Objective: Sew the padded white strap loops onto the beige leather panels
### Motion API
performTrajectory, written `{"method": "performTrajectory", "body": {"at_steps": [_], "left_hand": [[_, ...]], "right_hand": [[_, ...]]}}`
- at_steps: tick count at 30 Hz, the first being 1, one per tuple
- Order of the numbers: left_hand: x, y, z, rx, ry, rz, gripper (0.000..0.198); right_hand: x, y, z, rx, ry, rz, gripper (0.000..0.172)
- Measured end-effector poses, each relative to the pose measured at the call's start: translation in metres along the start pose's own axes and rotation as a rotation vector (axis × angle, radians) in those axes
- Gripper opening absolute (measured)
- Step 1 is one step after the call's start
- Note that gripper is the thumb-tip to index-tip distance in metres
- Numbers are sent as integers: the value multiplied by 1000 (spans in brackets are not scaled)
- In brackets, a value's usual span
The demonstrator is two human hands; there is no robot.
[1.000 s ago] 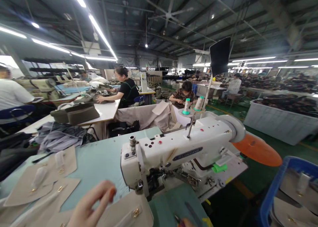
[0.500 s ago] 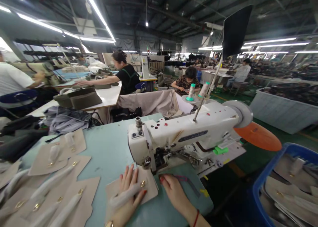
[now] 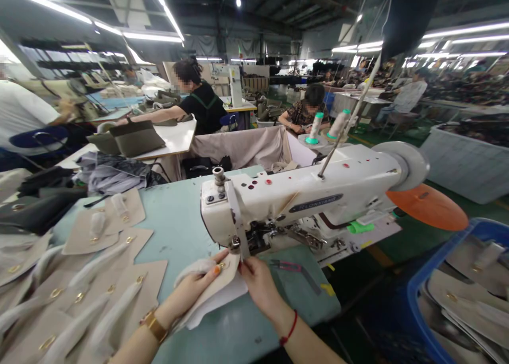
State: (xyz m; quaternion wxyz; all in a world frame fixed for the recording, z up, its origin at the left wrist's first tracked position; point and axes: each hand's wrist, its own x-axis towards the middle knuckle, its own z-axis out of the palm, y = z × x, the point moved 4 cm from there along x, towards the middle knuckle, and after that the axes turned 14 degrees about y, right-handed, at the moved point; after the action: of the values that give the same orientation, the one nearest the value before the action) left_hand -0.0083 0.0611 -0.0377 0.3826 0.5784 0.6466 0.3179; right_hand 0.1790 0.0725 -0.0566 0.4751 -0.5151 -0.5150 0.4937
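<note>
A beige bag panel (image 3: 227,280) with a gold ring and a white-wrapped handle is tilted up at the needle end of the white sewing machine (image 3: 274,194). Its pale underside faces me. My left hand (image 3: 201,284) grips the panel from the left, thumb over its top near the ring. At the panel's right edge, just below the presser foot, the fingers of my right hand (image 3: 256,279) are pinched on it. Their tips are partly hidden. Pink-handled thread snips (image 3: 292,267) lie on the green table (image 3: 175,215) right of my right hand.
Similar beige panels (image 3: 135,295) with wrapped handles overlap on the table's left. A blue bin (image 3: 417,311) of panels stands at right. An orange disc (image 3: 429,207) sits below the handwheel. Several people work behind; one in black (image 3: 199,109) reaches across a white table.
The panel has gone from lying flat under my left palm to being lifted and tilted at the needle. My right hand has moved left onto its edge. The view has shifted slightly.
</note>
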Motion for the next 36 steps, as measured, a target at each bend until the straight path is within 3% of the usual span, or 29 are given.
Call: {"method": "performTrajectory", "body": {"at_steps": [3,6,8,12,15,19,24,27,30,36], "left_hand": [[3,3,-1,-133,-27,-139,66],[1,10,1,-120,9,-147,68],[-4,18,1,68,68,-10,61],[-15,47,8,471,110,478,46],[-15,65,12,669,107,651,40],[-9,77,15,865,65,646,37],[-9,84,15,900,63,686,36],[-9,86,15,943,38,671,34],[-8,88,17,961,28,671,32],[-4,79,17,915,71,676,32]], "right_hand": [[1,3,-3,-173,35,-102,28],[0,7,-3,-198,37,-128,28],[-1,7,-2,-120,9,-125,24],[0,1,-2,-3,-46,-95,24],[4,2,-4,-33,-58,-42,25],[8,4,-7,49,-177,41,21],[-1,-1,-9,322,-429,404,23],[-5,-1,-9,375,-341,475,26],[-8,6,-6,285,-174,391,34],[-9,14,0,204,-132,306,42]]}}
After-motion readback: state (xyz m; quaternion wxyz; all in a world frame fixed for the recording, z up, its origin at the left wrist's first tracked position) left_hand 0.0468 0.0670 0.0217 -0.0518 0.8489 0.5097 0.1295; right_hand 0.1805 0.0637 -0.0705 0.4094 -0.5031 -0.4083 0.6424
